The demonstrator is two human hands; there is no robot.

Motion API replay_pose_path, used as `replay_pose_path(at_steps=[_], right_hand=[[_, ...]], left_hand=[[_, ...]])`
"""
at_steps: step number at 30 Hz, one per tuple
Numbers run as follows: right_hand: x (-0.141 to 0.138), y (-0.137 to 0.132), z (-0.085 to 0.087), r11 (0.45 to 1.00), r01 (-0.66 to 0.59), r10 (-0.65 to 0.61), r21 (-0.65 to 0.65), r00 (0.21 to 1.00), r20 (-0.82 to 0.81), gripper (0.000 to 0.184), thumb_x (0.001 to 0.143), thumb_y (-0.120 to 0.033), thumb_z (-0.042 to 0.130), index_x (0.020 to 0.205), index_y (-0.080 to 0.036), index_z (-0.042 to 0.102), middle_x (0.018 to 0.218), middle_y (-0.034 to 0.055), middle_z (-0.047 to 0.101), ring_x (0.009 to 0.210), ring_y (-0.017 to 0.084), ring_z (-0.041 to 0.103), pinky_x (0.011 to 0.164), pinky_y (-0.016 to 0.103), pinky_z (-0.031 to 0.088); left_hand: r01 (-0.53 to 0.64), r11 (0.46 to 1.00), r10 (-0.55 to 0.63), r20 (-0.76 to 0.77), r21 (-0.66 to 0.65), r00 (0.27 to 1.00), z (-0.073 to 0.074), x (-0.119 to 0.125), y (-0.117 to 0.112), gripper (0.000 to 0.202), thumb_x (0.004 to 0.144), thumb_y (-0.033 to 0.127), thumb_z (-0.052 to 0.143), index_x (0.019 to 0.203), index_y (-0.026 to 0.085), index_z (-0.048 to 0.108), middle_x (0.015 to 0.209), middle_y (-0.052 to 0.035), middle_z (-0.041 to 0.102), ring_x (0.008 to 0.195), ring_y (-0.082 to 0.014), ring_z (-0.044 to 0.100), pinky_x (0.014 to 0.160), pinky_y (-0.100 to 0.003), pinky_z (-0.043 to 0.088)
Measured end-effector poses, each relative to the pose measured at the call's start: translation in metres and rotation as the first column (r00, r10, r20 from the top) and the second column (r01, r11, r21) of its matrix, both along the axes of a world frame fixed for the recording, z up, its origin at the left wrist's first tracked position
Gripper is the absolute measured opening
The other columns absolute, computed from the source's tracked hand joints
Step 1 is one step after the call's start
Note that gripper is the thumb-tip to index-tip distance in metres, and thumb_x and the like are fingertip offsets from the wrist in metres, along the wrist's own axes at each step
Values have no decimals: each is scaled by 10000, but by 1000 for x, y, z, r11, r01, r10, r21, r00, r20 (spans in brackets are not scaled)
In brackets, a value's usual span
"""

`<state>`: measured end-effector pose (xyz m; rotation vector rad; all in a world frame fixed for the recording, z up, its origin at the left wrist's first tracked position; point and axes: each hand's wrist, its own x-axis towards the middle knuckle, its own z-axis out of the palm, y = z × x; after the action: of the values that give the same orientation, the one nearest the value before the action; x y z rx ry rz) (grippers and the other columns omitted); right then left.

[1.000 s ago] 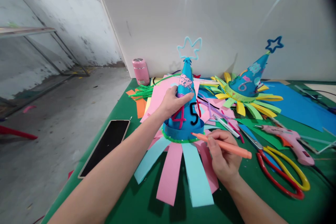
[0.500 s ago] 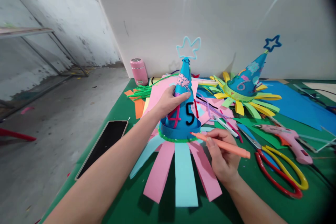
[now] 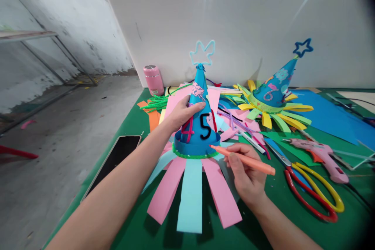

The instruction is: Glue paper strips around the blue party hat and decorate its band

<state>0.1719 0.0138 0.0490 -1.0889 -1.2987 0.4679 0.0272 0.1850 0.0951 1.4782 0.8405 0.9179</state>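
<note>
Black-screened phone (image 3: 116,154) noted far L on green table (image 3: 133,121), partly behind L forearm. Pink bottle (image 3: 154,81) stands beyond, by white board (image 3: 175,19). We find L hand (image 3: 183,113) gripping the cone of blue hat (image 3: 196,149), upright approx. ctr., pink & aqua strips splayed round base. R hand (image 3: 249,179) holds orange marker (image 3: 258,166), tip at hat's band; contact we can't confirm. Further R: 2nd hat (image 3: 277,86), tilted; scissors (image 3: 289,164), blades apart; pink glue gun (image 3: 322,152).
</note>
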Motion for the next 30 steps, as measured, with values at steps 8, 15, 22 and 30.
replay_pose_path(at_steps=[8, 15, 22, 30], right_hand=[[-3, 3, 1, 997, -71, 72, -13, 996, 61, 119, 861, -181, 548, 955, -250, 572, 815, -23, 595, 634, 68, 568, 550, 163, 473], [-8, 2, -7, 998, -59, 60, -26, 997, 53, 133, 862, -178, 544, 964, -259, 568, 835, -18, 601, 675, 82, 582, 576, 179, 481], [-10, 1, -6, 999, -46, 47, -20, 997, 58, 128, 861, -174, 541, 957, -256, 567, 845, -18, 599, 684, 78, 586, 589, 178, 477], [-10, 1, -6, 999, -34, 35, -16, 997, 68, 128, 860, -172, 541, 958, -251, 565, 813, -23, 593, 672, 75, 588, 588, 169, 478]], left_hand=[[1, 1000, 0, 44, -24, 999, -4, -2, 0, 482, 693, 426, 707, 1069, 165, 557, 969, -68, 654, 860, -222, 633, 774, -370, 530], [5, 1000, -4, 33, -27, 999, -2, -1, 0, 491, 695, 434, 706, 1079, 171, 550, 940, -55, 645, 842, -218, 628, 748, -376, 540], [-4, 999, 4, 15, -35, 1000, -2, -2, -1, 487, 688, 453, 706, 1057, 176, 550, 922, -48, 640, 820, -213, 628, 723, -373, 544], [-53, 998, 53, -16, -28, 998, 1, -1, -4, 475, 657, 459, 724, 1005, 177, 567, 868, -26, 644, 790, -197, 622, 704, -339, 531]])
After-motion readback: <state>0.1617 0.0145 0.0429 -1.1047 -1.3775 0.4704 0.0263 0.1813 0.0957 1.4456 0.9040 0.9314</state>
